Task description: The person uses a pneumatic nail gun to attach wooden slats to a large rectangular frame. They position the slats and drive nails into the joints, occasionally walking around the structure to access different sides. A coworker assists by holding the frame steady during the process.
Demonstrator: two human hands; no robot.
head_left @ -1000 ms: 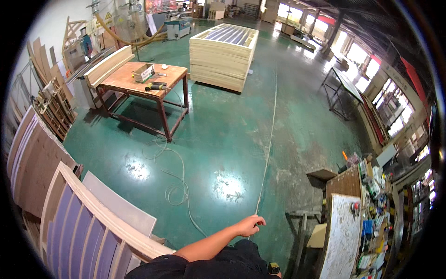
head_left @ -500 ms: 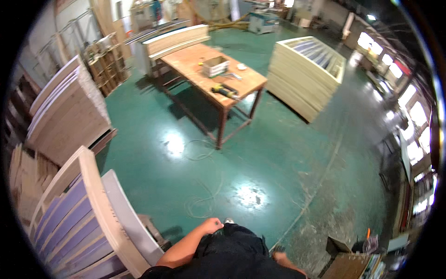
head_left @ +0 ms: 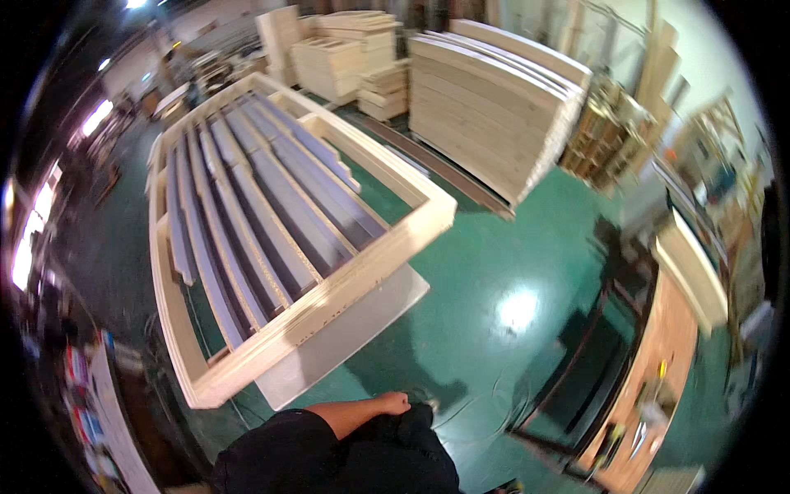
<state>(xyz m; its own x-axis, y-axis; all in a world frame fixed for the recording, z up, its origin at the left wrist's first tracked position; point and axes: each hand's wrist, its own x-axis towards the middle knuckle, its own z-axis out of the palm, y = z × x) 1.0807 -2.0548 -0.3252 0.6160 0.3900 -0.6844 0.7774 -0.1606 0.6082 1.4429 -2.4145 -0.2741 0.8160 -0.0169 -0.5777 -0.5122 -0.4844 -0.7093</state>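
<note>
Just beside the stacked slatted wooden frames, one hand is seen closed and empty; the other is unseen. Frames judged heavy, stiff, best gripped at outer rails

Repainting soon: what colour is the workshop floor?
Glossy green floor, clearest in the head view.

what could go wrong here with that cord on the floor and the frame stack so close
1. A thin pale cord loops across the glossy green floor just ahead of the person, so a foot might snag on it.
2. The tall stack of pale wooden slatted frames juts out beside the person, its corner near the walking path, so a hip or shoulder may clip it.
3. The one hand in view rests against dark clothing, holding nothing, so it seems poorly placed to break a stumble.
</note>
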